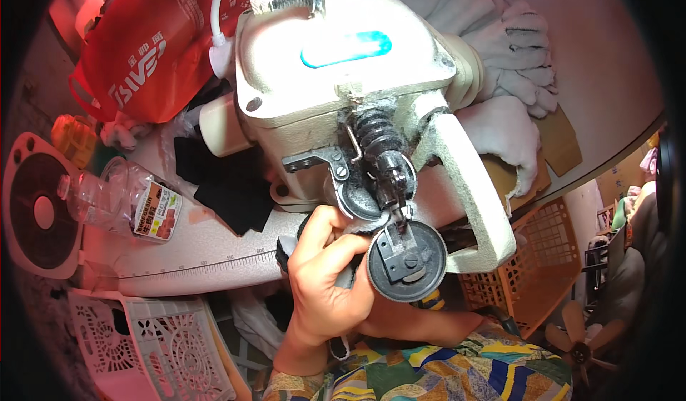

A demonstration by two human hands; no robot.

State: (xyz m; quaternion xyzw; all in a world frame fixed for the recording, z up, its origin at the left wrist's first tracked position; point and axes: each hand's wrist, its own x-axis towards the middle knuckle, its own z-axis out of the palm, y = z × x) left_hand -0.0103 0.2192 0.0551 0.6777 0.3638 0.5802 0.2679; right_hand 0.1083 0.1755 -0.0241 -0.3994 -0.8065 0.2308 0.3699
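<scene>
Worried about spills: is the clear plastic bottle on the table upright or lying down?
Lying down: the plastic bottle rests on its side on the table, neck pointing left.

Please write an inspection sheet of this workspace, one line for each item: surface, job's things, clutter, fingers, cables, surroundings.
Surface: pale table with a ruler scale along its front edge.
Job's things: cream sewing machine with a round black wheel at its near end; dark fabric piece beside the wheel.
Clutter: red bag, clear plastic bottle, black cloth, white gloves.
Fingers: left hand curls on the fabric next to the wheel; right hand is hidden under the machine, only its forearm shows.
Cables: white cable behind the machine.
Surroundings: white crates lower left, orange basket at right, small fan on the floor.
</scene>
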